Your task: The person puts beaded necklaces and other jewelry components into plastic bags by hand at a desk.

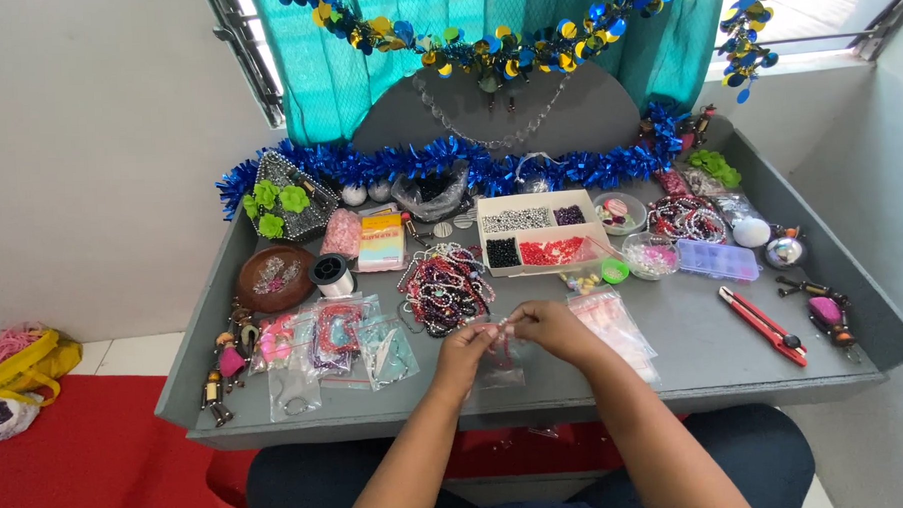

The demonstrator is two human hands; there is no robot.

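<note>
Head camera view shows the left hand [465,349] and right hand [546,326] pinching a short beaded strand [501,329] between fingertips above the grey worktop [695,346], a light, limp, likely fragile piece best held near its ends.

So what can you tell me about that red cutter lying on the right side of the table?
The cutter is a slim utility knife, red with a black end, plastic by the look of it. It lies flat on the grey table, angled from upper left to lower right, on the person's right. Nothing touches it; both hands are well off to its left. I cannot tell whether its blade is out.
</note>
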